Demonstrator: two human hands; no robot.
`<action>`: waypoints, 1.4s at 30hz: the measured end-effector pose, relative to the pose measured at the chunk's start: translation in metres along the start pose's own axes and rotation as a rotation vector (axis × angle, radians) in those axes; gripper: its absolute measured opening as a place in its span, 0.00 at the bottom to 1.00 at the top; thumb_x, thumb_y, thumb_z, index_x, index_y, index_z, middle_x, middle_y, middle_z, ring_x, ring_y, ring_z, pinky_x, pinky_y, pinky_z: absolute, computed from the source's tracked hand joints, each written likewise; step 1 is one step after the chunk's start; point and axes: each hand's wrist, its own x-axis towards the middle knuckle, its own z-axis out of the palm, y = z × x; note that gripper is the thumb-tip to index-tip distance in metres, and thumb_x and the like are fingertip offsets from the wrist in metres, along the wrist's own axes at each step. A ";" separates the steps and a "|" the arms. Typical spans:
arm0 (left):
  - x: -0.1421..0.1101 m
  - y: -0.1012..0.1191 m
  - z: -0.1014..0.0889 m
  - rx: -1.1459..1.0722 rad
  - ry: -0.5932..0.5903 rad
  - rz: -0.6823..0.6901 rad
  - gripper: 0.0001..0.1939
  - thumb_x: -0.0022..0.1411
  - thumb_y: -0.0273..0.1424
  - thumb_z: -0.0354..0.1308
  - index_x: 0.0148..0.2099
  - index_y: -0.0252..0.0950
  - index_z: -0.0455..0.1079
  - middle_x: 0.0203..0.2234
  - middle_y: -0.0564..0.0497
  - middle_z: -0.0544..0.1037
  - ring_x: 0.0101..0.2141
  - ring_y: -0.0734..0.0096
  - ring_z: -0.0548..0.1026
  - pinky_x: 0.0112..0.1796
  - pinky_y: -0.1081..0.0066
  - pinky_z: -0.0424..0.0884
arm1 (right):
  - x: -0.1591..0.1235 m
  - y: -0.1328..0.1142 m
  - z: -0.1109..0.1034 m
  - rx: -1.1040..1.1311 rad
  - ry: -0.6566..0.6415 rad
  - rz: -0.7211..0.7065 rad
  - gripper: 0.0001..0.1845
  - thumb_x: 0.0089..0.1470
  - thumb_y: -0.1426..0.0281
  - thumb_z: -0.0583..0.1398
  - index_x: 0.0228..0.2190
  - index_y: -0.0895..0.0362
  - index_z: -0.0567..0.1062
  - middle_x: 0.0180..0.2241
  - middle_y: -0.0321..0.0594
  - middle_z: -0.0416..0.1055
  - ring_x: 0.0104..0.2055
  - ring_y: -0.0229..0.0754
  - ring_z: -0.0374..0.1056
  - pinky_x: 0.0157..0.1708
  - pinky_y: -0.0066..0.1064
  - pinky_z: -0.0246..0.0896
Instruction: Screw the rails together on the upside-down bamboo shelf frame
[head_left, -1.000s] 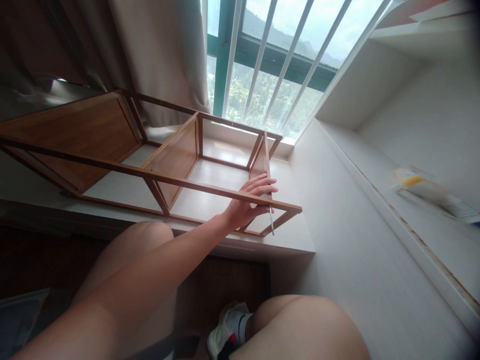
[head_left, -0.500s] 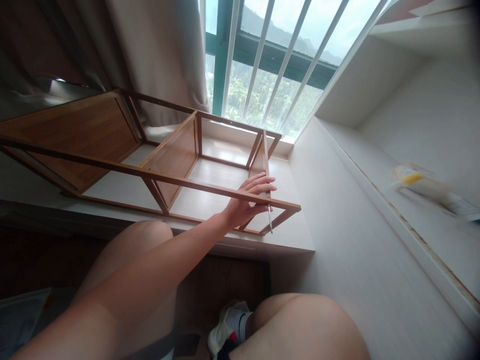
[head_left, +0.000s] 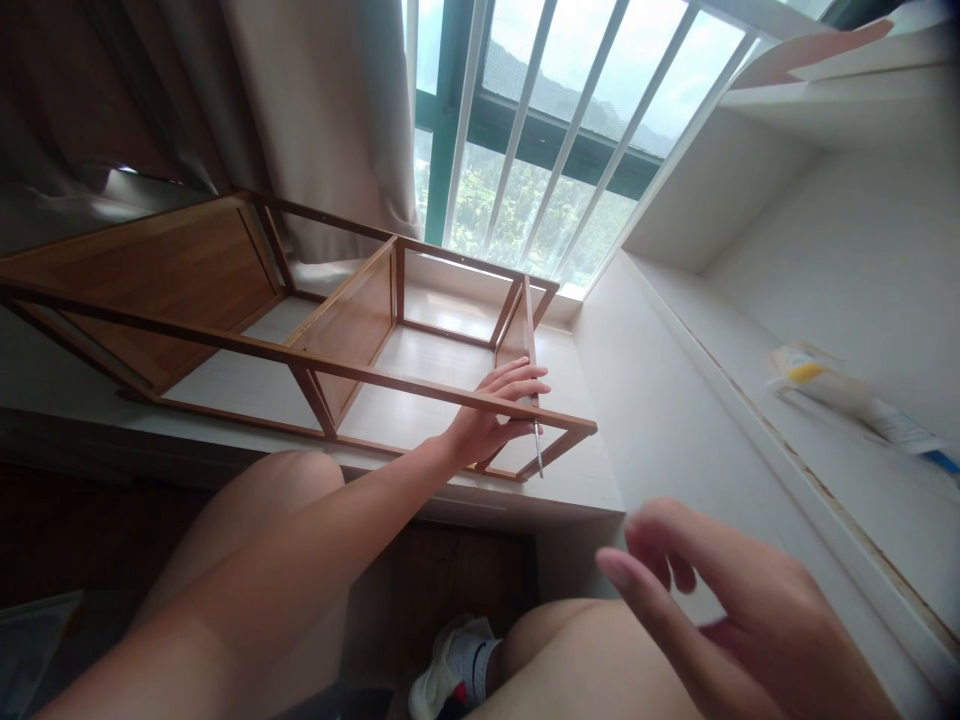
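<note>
A wooden shelf rack lies on its side on a pale ledge, its brown panels set between long rails. My left hand reaches through at its right end. The fingers rest on the small end panel, with the thumb below the near rail, closed around that part of the rack. From the rail beside the thumb a thin metal rod sticks out downward; its kind is not clear. My right hand hangs in the air at the lower right, fingers curled and thumb apart, with nothing visible in it.
Behind the rack are a curtain and a barred window. To the right stands a white wall panel, with a plastic packet on the surface beyond it. My bent knees are below the ledge.
My right hand has come into view at the lower right. The left hand keeps its place on the rack, and the view has shifted slightly.
</note>
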 end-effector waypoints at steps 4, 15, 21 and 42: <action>-0.001 -0.001 0.000 0.003 -0.007 -0.015 0.23 0.60 0.39 0.62 0.56 0.40 0.66 0.58 0.43 0.69 0.63 0.54 0.59 0.62 0.48 0.58 | 0.044 -0.036 0.009 -0.325 -0.055 -0.028 0.20 0.55 0.53 0.61 0.23 0.54 0.65 0.17 0.30 0.59 0.18 0.33 0.52 0.19 0.27 0.48; -0.001 0.001 0.000 0.000 -0.012 -0.020 0.22 0.61 0.39 0.61 0.56 0.40 0.66 0.58 0.44 0.69 0.63 0.55 0.59 0.62 0.48 0.58 | 0.053 -0.040 0.041 -0.420 -0.106 -0.048 0.22 0.58 0.53 0.57 0.21 0.54 0.62 0.16 0.30 0.61 0.18 0.34 0.52 0.20 0.26 0.43; -0.001 0.000 0.000 -0.005 -0.004 -0.016 0.23 0.60 0.40 0.61 0.56 0.40 0.66 0.58 0.44 0.70 0.63 0.55 0.59 0.62 0.49 0.57 | 0.058 -0.045 0.049 -0.327 -0.095 -0.007 0.22 0.60 0.55 0.55 0.20 0.54 0.61 0.16 0.31 0.60 0.19 0.34 0.50 0.20 0.27 0.42; -0.001 -0.002 0.001 -0.002 -0.002 -0.013 0.23 0.60 0.40 0.61 0.56 0.40 0.66 0.58 0.44 0.70 0.63 0.56 0.60 0.62 0.48 0.58 | 0.068 -0.039 0.062 -0.233 -0.041 0.055 0.23 0.61 0.56 0.54 0.20 0.55 0.62 0.17 0.31 0.58 0.20 0.34 0.51 0.23 0.27 0.43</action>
